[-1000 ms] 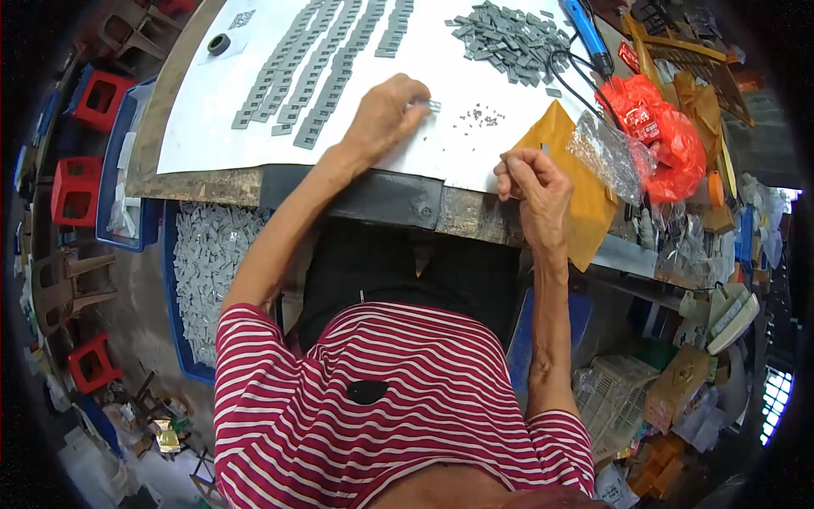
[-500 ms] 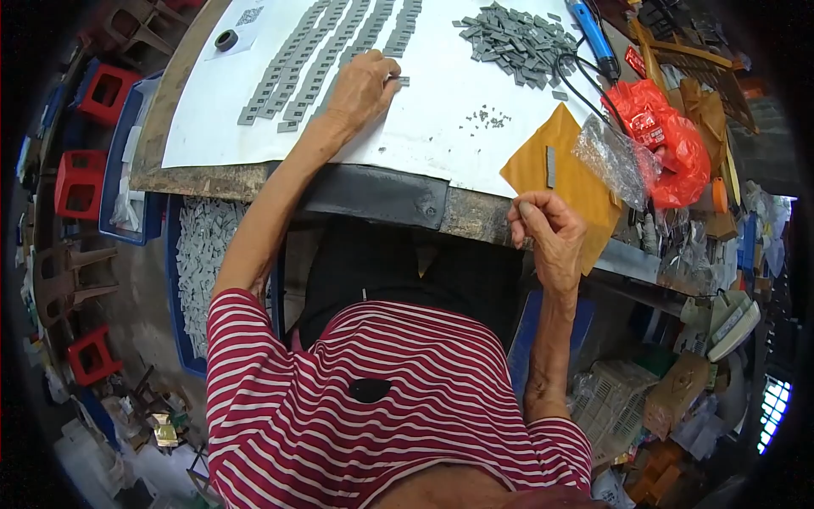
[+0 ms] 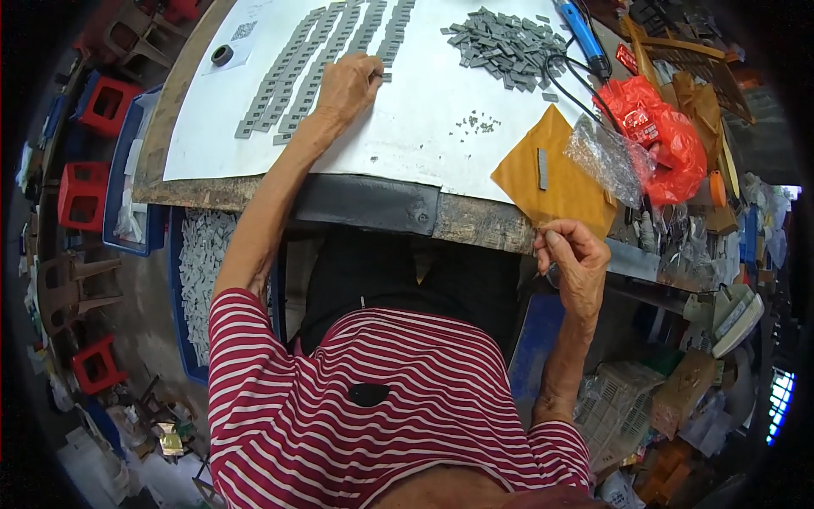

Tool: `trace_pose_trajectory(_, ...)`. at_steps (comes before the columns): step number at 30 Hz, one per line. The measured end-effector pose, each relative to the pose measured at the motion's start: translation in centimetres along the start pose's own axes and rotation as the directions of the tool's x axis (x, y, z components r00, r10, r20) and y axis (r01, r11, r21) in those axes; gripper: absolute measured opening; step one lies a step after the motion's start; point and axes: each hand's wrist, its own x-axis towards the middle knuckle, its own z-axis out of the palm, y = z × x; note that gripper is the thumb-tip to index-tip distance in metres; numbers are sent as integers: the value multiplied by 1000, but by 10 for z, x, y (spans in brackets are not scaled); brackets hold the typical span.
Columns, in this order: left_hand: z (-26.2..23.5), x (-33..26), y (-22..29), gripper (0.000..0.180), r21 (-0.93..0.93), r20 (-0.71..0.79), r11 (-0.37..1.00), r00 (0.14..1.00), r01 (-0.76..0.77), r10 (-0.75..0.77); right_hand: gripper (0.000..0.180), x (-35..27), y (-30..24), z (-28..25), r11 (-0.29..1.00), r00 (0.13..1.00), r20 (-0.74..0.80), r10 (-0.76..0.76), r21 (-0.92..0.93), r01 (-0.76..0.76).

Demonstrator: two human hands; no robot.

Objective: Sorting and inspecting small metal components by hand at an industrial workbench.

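From the head view, the left hand [image 3: 348,89] reaches over the white sheet [image 3: 415,140], its fingers drawn narrow on a small grey plate [image 3: 387,77] that shows just past the thumb. Rows of overlapping grey plates [image 3: 292,85] lie left of this hand and run on beyond its fingertips; the hand hides part of them. Farther left sits a black tape roll [image 3: 222,56]. Well to this hand's right is a heaped pile of grey plates [image 3: 504,47], with tiny loose bits [image 3: 477,125] scattered nearer the person.

The right hand [image 3: 577,259] is at the table's near edge, fingers curled in narrow; whether its tips meet or pinch anything, I cannot tell. Just beyond it lies an orange-brown envelope [image 3: 526,174] with a narrow grey strip [image 3: 543,170] on top. Clear bubble wrap [image 3: 602,157] overlaps the envelope beyond the hand, and a red plastic bag [image 3: 653,127] sits farther off to its right. Well beyond the hand lies a blue corded handheld tool [image 3: 583,38].
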Motion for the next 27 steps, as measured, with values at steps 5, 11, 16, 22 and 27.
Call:
trace_pose_trajectory(5, 2, 7, -7, 11, 43, -46, 998, 997, -53, 55, 10, 7, -5, -15, 996, 1000, -17, -12, -87, 11)
trace_pose_trajectory(11, 11, 13, -8, 12, 104, -33, 994, 999, -33, 37, 14, 34, -12, -26, 962, 997, -67, 36, -269, -53)
trace_pose_trajectory(16, 4, 6, -12, 7, 159, -59, 984, 994, -84, 94, 14, 82, 9, -41, 889, 994, -65, -92, -454, 53)
trace_pose_trajectory(22, -1, 0, 19, 12, 3, 5, 995, 995, -96, 96, 14, 112, 36, -52, 701, 960, 47, -275, -674, 234)
trace_pose_trajectory(27, -6, -3, 43, 12, -170, 29, 979, 992, -115, 122, 12, 121, 38, -42, 492, 877, 190, -442, -766, 414)
